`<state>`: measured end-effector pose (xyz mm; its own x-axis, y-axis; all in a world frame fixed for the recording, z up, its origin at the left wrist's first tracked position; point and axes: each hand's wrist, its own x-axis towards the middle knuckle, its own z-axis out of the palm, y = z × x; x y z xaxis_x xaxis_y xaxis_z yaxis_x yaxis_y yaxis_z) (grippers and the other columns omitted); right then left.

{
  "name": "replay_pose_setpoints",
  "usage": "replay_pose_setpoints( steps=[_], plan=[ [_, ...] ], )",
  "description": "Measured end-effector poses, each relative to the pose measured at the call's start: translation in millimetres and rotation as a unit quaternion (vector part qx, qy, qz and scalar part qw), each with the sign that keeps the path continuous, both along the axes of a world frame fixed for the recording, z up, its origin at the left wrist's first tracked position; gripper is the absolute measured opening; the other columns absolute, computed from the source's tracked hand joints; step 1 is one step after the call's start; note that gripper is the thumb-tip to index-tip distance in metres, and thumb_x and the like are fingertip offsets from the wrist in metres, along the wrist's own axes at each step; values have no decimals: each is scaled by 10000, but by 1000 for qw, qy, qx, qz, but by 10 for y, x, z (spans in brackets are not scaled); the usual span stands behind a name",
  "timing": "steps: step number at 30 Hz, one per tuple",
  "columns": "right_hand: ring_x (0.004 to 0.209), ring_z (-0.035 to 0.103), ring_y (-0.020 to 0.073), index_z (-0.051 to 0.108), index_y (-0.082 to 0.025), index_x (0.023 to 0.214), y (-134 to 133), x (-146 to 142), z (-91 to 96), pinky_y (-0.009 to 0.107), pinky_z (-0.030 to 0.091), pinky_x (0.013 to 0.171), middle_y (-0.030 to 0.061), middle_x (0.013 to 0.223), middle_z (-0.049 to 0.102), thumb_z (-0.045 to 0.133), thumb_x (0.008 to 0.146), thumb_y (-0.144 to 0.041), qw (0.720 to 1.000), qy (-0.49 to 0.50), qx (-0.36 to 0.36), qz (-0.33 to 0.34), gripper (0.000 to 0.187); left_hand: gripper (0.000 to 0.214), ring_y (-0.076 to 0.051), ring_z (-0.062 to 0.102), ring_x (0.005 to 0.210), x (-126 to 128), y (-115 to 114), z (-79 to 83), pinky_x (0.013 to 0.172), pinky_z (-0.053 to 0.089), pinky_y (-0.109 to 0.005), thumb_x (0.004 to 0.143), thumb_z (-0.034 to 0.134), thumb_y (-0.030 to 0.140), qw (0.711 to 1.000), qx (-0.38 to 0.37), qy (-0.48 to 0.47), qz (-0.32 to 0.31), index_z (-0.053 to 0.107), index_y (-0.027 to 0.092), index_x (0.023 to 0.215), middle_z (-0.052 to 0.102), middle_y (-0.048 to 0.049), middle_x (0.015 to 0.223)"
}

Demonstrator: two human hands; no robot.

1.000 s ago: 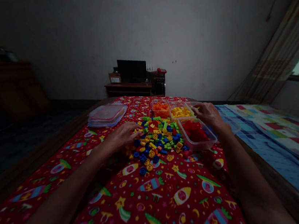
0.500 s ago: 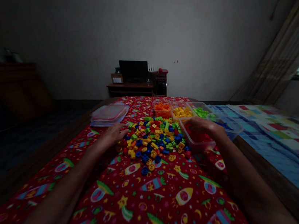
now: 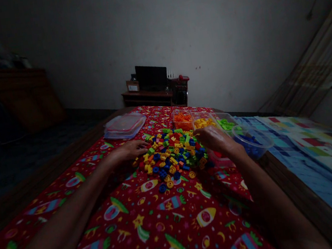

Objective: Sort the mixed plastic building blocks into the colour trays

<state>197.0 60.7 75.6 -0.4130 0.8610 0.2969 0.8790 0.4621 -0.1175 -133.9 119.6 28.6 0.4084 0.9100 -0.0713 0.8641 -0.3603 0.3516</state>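
A heap of small toy bricks [image 3: 172, 154] in blue, yellow, green, red and orange lies on the red rocket-print cloth [image 3: 172, 221]. My left hand [image 3: 129, 149] rests flat at the heap's left edge, fingers stretched toward the bricks and holding nothing. My right hand [image 3: 213, 138] hovers over the heap's right edge, back of the hand up. Its fingers bend down among the bricks and the tips are hidden. A clear tub of red bricks [image 3: 220, 161] sits mostly hidden under that hand.
Behind the heap stand clear tubs of orange bricks [image 3: 180, 119], yellow bricks [image 3: 202, 123], green bricks [image 3: 225, 124] and blue bricks [image 3: 252, 142]. Stacked lids [image 3: 125, 125] lie at the far left. A blue patterned cloth [image 3: 310, 154] covers the right side. A low cabinet with a screen [image 3: 153, 87] stands by the wall.
My right hand came back from the yellow and green tubs, over the red tub, to the heap's right edge. My left hand slid from on the heap to its left edge.
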Motion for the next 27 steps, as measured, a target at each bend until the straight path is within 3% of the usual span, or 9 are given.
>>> replay_pose_setpoints(
  steps=[4,8,14,19,22,27],
  plan=[
    [510,325,90,616,-160,747,-30,-184,-67,271,208,519,22,617,519,414,839,-102,998,-45,6,37,230,561,-238,627,1017,-45,-14,62,864,473,-293,775,467,490,999,20,32,-1,570,175,1228,645,-90,1193],
    [497,265,84,601,-165,732,-99,-360,-108,271,183,503,3,597,482,422,855,-117,995,-52,-24,81,223,563,-227,618,1033,-11,-43,51,861,471,-284,788,467,502,999,-11,35,-33,560,176,1237,630,-96,1218],
    [574,384,104,610,-172,798,-200,-674,-456,253,231,543,26,693,550,505,874,-255,990,-40,-7,135,154,440,-230,618,1027,161,-82,22,864,461,-277,789,492,441,998,38,32,-42,643,177,1108,672,-88,1138],
    [687,466,144,609,-157,924,-205,-749,-725,256,289,596,73,813,589,493,848,-181,991,-31,33,126,141,365,-211,631,970,203,-90,37,850,464,-270,791,514,437,996,68,28,-42,676,211,1027,699,-52,1064],
    [750,489,154,600,-164,921,-179,-679,-719,249,330,655,68,836,594,508,830,-171,989,-9,23,144,130,329,-211,615,981,236,-112,61,866,456,-282,789,539,395,992,112,20,-52,673,216,1029,688,-54,1073],
    [811,489,180,554,-154,956,-133,-562,-619,273,363,718,93,889,577,502,847,-211,986,53,74,137,135,297,-215,597,974,463,-278,94,859,447,-287,783,583,356,979,166,1,-121,667,201,1023,662,-69,1045]
  ],
)
